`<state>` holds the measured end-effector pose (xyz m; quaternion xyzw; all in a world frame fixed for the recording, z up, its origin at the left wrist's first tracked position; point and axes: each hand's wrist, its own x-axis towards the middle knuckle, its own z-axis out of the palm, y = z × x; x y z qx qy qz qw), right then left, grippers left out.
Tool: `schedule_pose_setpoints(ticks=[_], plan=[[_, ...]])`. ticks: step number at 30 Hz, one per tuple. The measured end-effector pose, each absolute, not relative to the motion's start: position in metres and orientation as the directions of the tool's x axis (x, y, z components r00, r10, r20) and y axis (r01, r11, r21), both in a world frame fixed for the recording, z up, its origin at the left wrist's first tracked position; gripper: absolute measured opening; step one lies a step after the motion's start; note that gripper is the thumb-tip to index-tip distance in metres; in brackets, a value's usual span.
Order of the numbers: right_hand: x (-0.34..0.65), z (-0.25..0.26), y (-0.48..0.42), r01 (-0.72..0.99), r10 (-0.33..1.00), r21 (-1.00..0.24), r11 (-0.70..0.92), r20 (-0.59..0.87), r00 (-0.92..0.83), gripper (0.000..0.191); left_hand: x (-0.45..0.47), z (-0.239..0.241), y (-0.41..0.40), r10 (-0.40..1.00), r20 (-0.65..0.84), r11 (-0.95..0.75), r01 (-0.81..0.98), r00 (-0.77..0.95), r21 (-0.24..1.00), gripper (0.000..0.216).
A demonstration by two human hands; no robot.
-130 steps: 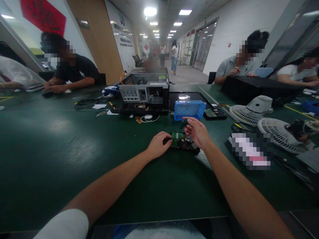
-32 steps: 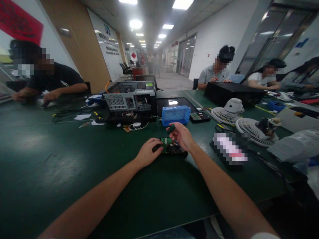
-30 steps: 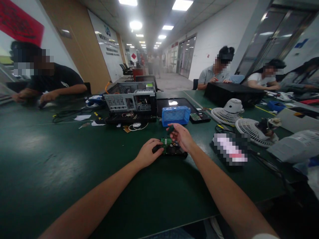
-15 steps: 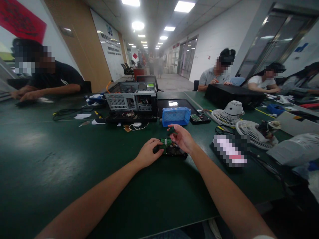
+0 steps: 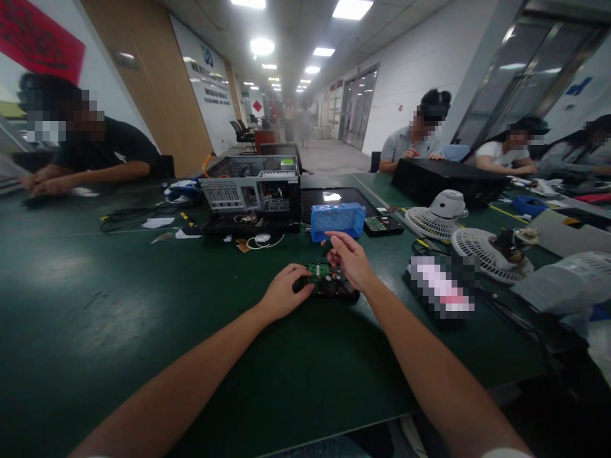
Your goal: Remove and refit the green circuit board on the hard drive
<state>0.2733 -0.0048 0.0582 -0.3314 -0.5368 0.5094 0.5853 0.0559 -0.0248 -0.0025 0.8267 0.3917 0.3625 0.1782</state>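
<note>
- The hard drive (image 5: 334, 286) is steadied on the table (image 5: 119, 305) by the left hand (image 5: 285, 294), clenched on its edge.
- A dark green tool handle (image 5: 328, 249) is grasped by the right hand (image 5: 351, 259) over the drive.

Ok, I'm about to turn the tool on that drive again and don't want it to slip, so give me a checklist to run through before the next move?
1. Left hand steadies the hard drive: ok, fingers on its left end.
2. Drive lies flat on the green table, circuit board up: ok.
3. Right hand grips the small dark tool: ok, pinched in the fingertips.
4. Tool tip seated in a screw: cannot tell, too small and blurred.
5. Blue box clear of the hands: ok, it sits behind the drive, apart.
6. Loose screws near the drive: cannot tell.
</note>
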Motion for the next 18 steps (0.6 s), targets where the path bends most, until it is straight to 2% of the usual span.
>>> schedule_pose_setpoints(ticks=[4, 11, 18], plan=[[0.2724, 0.0595, -0.0067, -0.121, 0.932, -0.933, 0.340, 0.351, -0.090, 0.030, 0.0552, -0.0022, -0.0248, 0.777, 0.457, -0.630, 0.521, 0.434, 0.576, 0.030], [0.2726, 0.0579, -0.0056, -0.310, 0.959, -0.923, 0.229, 0.268, -0.088, 0.027, 0.0558, 0.0007, -0.0269, 0.778, 0.455, -0.628, 0.515, 0.432, 0.584, 0.030], [0.2761, 0.0610, -0.0058, -0.264, 0.968, -0.942, 0.205, 0.235, -0.085, 0.028, 0.0557, 0.0008, -0.0269, 0.778, 0.455, -0.628, 0.515, 0.434, 0.583, 0.030]])
